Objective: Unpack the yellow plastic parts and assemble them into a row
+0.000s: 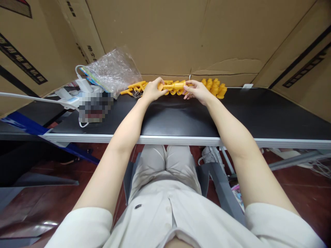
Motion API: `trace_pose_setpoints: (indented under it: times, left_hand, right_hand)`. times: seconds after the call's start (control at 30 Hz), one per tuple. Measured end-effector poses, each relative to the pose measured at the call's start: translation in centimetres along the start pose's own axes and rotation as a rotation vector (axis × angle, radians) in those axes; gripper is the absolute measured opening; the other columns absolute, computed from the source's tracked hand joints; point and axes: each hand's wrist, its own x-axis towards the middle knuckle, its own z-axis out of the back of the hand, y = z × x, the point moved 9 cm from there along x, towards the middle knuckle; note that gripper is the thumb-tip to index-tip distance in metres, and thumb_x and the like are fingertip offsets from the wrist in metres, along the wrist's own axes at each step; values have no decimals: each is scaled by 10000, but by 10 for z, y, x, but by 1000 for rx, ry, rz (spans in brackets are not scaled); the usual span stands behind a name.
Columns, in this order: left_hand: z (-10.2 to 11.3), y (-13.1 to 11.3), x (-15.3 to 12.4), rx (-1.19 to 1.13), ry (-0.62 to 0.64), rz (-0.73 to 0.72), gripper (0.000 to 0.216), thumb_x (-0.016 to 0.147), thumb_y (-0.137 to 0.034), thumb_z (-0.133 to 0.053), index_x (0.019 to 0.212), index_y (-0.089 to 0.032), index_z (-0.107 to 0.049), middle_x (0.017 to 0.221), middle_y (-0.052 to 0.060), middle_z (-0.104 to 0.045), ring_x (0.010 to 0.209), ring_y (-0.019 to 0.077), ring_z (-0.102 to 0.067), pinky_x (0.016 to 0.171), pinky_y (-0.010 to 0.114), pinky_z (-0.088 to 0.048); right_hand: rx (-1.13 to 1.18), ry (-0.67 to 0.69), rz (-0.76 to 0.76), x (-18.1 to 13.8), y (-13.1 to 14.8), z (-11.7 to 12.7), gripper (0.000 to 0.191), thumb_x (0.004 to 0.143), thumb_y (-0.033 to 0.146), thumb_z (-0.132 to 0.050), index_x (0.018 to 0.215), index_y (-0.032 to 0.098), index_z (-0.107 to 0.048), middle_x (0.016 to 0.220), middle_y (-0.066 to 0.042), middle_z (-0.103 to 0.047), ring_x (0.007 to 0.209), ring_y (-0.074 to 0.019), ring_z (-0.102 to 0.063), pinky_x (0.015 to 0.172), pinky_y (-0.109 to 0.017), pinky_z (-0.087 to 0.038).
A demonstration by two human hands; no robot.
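Observation:
My left hand [152, 90] and my right hand [197, 91] are both closed on the ends of one yellow plastic part [174, 86], held level just above the black table [181, 117] at its far edge. Behind and around it lie several more yellow plastic pieces: a loose heap [134, 88] with small metal chains to the left of my left hand, and a row of upright ones [214, 86] to the right of my right hand.
A clear plastic bag [113, 70] lies at the back left over white chargers and cables [77, 91]. Cardboard walls [181, 34] close off the back and both sides. My knees sit under the table's white front edge [181, 140].

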Motion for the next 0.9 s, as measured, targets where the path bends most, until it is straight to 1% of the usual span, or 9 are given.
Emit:
trace_pose_setpoints:
  times: [0.17, 0.23, 0.37, 0.47, 0.63, 0.77, 0.9]
  left_hand:
    - [-1, 0, -1, -6, 14, 12, 271, 806, -295, -807, 1035, -242, -671, 871, 32, -692, 984, 268, -689, 1000, 420, -515]
    - [-1, -1, 0, -4, 14, 12, 270, 805, -287, -805, 1034, -245, -669, 869, 29, -690, 987, 270, -690, 1001, 426, -514]
    - [-1, -3, 0, 8, 18, 2, 269, 806, -281, -805, 1029, -245, -659, 882, 29, -695, 982, 266, -696, 993, 421, -513]
    - [-1, -4, 0, 28, 27, 12, 270, 810, -280, -803, 1029, -237, -652, 899, 42, -702, 989, 274, -702, 983, 418, -514]
    - [1, -9, -1, 37, 12, -7, 263, 812, -281, -801, 1026, -245, -652, 885, 38, -710, 967, 273, -710, 959, 404, -518]
    - [1, -11, -1, 27, 4, -18, 270, 812, -286, -804, 1036, -252, -657, 876, 34, -712, 960, 271, -711, 951, 396, -516]
    - [0, -12, -1, 3, -5, -41, 270, 821, -334, -802, 1032, -251, -655, 900, 36, -717, 954, 259, -711, 932, 379, -521]
  right_hand:
    - [-8, -23, 31, 0, 3, 2, 310, 937, 410, -778, 1117, 214, -620, 773, -5, -681, 629, -146, -663, 638, -276, -555]
    - [-11, -33, 47, -1, 5, 3, 311, 940, 464, -770, 1050, 210, -627, 763, -11, -677, 622, -143, -657, 641, -278, -562]
    - [-20, -40, 67, -4, 11, 2, 454, 892, 635, -765, 883, 213, -596, 746, -31, -659, 618, -146, -644, 636, -288, -566]
    - [-42, -55, 57, -6, 13, 2, 534, 864, 727, -734, 822, 227, -553, 709, -31, -634, 627, -160, -641, 623, -291, -558]
    - [-55, -68, 43, -5, 12, 3, 586, 865, 800, -669, 812, 231, -537, 672, -37, -619, 624, -173, -649, 609, -299, -555]
    - [-47, -64, 25, -1, 7, 4, 640, 849, 859, -624, 837, 220, -582, 615, -34, -598, 579, -174, -646, 579, -299, -552]
    - [-36, -76, -18, 2, 1, 4, 721, 836, 914, -559, 906, 202, -648, 555, -27, -575, 541, -184, -648, 531, -296, -551]
